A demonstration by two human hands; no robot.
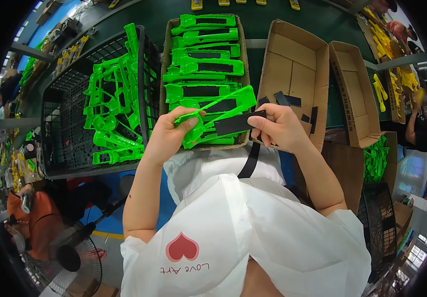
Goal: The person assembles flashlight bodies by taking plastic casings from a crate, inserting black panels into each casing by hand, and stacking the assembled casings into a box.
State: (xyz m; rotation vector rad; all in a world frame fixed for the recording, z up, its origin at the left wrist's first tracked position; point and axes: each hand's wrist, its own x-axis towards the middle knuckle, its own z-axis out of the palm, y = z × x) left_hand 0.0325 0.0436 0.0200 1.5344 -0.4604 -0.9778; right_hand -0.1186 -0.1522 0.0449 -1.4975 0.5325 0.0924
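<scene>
Right hand (pixel 283 126) holds black plate (pixel 233 124); carton (pixel 242 44) holds green parts (pixel 189 65)

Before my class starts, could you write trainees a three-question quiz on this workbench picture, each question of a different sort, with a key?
1. Open question: which hand holds the flat black piece?
2. True or false: from the wearer's view, the black crate stands left of the carton holding rows of green parts.
3. Multiple choice: the part in the left hand is A) yellow, B) green, C) white.

Key: 1. the right hand; 2. true; 3. B.
</scene>
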